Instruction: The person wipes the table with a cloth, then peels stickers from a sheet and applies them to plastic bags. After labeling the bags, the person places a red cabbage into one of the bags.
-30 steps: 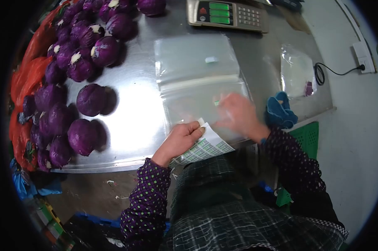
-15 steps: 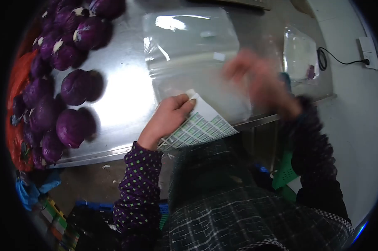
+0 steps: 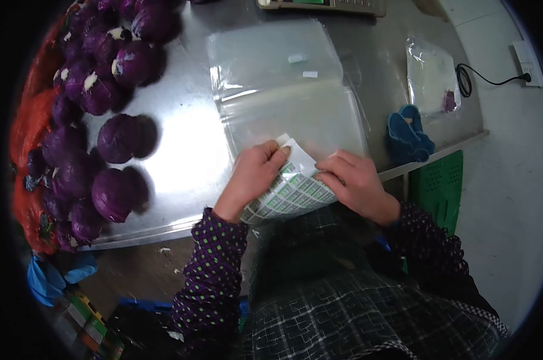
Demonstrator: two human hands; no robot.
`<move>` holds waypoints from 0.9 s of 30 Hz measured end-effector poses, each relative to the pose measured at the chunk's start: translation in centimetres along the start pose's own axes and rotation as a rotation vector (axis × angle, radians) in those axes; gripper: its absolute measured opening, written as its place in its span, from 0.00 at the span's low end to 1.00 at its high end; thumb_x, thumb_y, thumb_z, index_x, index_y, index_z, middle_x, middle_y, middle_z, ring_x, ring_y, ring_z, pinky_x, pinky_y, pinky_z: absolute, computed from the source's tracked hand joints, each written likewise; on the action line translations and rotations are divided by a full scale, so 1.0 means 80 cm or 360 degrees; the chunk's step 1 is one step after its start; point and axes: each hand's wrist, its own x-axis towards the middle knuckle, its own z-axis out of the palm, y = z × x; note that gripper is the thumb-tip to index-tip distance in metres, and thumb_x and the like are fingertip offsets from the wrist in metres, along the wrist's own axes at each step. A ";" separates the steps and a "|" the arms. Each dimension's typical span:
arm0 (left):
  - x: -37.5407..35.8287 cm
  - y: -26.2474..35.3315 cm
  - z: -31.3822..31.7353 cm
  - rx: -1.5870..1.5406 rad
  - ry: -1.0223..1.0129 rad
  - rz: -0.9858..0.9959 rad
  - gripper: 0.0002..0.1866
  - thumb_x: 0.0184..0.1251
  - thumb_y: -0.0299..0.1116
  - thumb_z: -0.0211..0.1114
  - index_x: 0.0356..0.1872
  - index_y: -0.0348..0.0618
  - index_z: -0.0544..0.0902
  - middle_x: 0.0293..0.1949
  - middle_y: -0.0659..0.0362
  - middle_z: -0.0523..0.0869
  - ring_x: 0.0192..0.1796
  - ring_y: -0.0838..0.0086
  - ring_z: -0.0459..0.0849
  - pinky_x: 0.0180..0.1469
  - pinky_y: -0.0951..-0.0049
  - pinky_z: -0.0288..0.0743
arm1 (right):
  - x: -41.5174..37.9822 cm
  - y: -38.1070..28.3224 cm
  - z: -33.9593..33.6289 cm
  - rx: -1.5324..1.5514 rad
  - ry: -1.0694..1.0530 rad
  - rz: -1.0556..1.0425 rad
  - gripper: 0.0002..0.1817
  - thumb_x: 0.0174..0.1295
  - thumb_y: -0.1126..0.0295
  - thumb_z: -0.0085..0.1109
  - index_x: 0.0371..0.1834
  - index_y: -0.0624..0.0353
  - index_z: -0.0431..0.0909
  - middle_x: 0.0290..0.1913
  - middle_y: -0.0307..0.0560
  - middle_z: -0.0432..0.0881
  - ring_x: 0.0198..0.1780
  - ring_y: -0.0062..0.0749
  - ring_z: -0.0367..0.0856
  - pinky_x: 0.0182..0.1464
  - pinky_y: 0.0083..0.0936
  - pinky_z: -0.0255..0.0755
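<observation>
My left hand (image 3: 256, 177) is closed on the upper left corner of a sheet of labels (image 3: 292, 195), printed in rows of small green and white stickers with a bare white strip along the top. At the sheet's right edge, the thumb and fingers of my right hand (image 3: 354, 183) pinch together; whether a single label is between them I cannot make out. The sheet is held over the table's front edge, in front of a stack of clear plastic bags (image 3: 289, 111). Two small white labels (image 3: 310, 74) lie on the bags' upper part.
Purple cabbages (image 3: 113, 195) are heaped at the left beside red mesh netting (image 3: 28, 198). On the right are a blue cloth item (image 3: 408, 137), a clear bag (image 3: 430, 75) and a black cable (image 3: 493, 89). A scale (image 3: 349, 6) stands at the back of the metal table (image 3: 181, 138).
My right hand has come down from over the bags to the label sheet's right edge. My left hand still holds the sheet. The blue cloth item, hidden before, is uncovered.
</observation>
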 end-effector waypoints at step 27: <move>-0.028 -0.010 0.005 0.0122 -0.0040 0.0493 0.17 0.70 0.43 0.55 0.31 0.36 0.77 0.28 0.42 0.80 0.33 0.48 0.80 0.38 0.55 0.72 | 0.090 0.127 0.017 -0.0203 -0.0105 0.0725 0.17 0.38 0.65 0.78 0.18 0.61 0.76 0.20 0.48 0.79 0.23 0.34 0.79 0.29 0.31 0.73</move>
